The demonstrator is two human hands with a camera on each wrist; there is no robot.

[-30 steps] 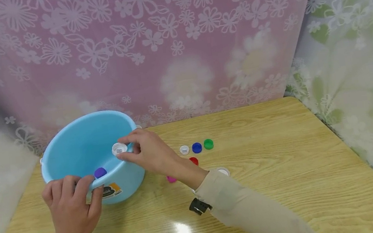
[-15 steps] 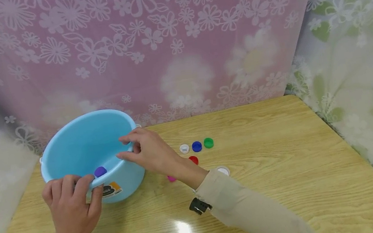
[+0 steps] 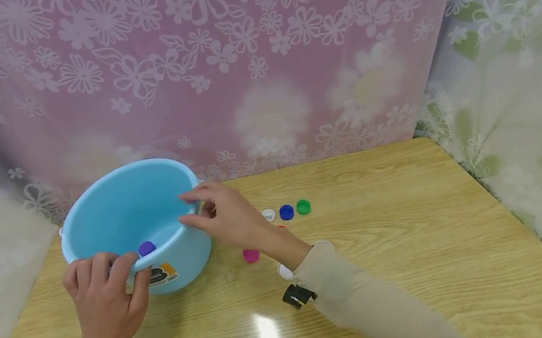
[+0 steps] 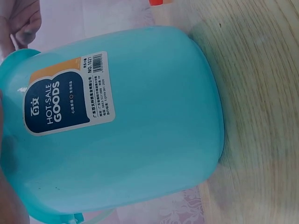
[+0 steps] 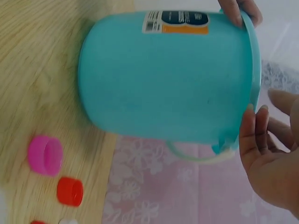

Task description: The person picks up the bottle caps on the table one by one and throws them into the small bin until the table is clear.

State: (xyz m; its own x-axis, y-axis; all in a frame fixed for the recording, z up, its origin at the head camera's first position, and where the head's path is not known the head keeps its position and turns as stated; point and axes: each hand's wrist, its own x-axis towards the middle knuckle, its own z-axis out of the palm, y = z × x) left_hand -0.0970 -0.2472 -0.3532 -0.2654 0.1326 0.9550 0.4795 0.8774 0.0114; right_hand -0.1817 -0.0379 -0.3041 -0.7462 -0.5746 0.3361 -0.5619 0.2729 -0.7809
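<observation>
Now your left hand point(image 3: 107, 299) pinches the bucket's point(image 3: 187, 260) near edge, right hand point(image 3: 223, 216) spread: loading, likely; next needs a cap point(image 3: 286, 212).

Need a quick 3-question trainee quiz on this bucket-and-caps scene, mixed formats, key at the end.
1. True or false: the left hand grips the bucket.
2. In the head view, which of these lies farthest to the picture's right?
A) pink cap
B) green cap
C) blue cap
3. Fill in the blank, from the left wrist view: the label reads "HOT-SALE ____".

Key:
1. True
2. B
3. GOODS
</observation>
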